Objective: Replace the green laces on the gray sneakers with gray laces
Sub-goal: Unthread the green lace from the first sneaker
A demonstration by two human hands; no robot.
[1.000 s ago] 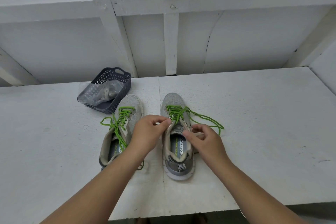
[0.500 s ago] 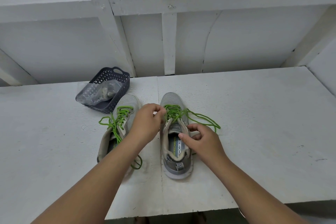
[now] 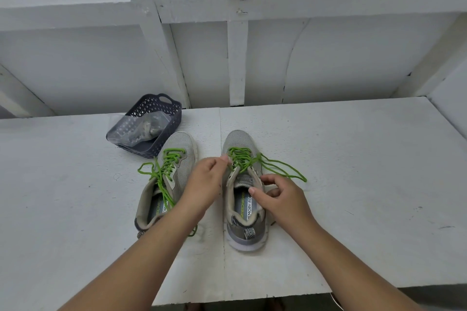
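Pinching at the lacing is what the left hand (image 3: pixel 203 182) is up to, its fingertips (image 3: pixel 223 158) pressed together on the green laces (image 3: pixel 241 159) near the eyelets of the right-hand gray sneaker (image 3: pixel 243 190). Right hand (image 3: pixel 283 199) sits on that shoe's collar with the fingers curled, looks like it's gripping the edge to steady it, though I can't tell how firmly.

Both shoes stand side by side on the white tabletop (image 3: pixel 353 184), toes pointing away. The left sneaker (image 3: pixel 166 179) has its own green lace (image 3: pixel 161 171), loosened and trailing. On the right one the loose ends loop out over the tabletop to the right.

Handling-wise, I'd guess these laces are soft, light and floppy, so no real force is needed, but they'll probably snag in the eyelets if yanked. Best spot to grab is each crossover right by the eyelet, working from the top down toward the toe. The shoe is light enough to slide, so holding the collar makes sense.

A dark basket (image 3: pixel 166 108) sits behind the left shoe with a clear bag (image 3: pixel 141 127) in it, possibly holding the gray laces, hard to tell.
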